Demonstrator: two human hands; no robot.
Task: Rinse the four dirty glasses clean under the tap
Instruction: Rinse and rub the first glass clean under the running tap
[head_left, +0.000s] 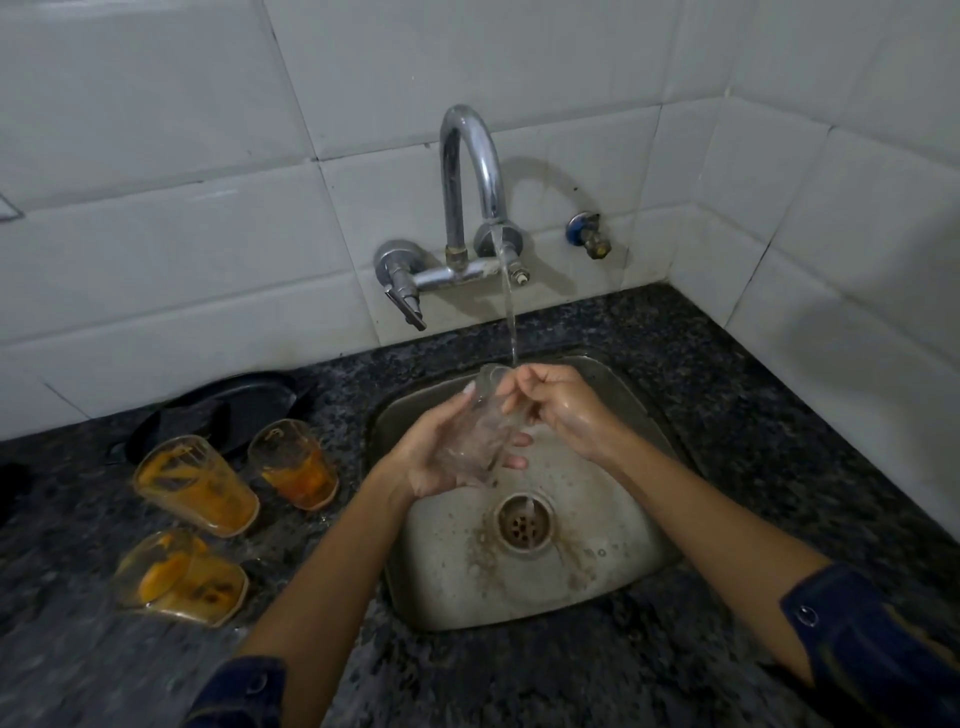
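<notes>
A clear glass (480, 421) is held tilted over the steel sink (623, 566), its mouth up under the running water (510, 317) from the chrome tap (470, 166). My left hand (431, 457) cups the glass body from below. My right hand (558, 408) has its fingers at the rim of the glass. Three glasses smeared with orange residue stand on the dark counter left of the sink: one at the back (293, 465), one in the middle (195, 486) and one nearest me (179, 577).
A black plate (234, 408) lies behind the dirty glasses against the white tiled wall. The drain (524, 525) sits mid-sink with brown residue around it. A small blue-capped valve (589, 234) sticks out of the wall right of the tap. Speckled granite counter (753, 415) surrounds the sink.
</notes>
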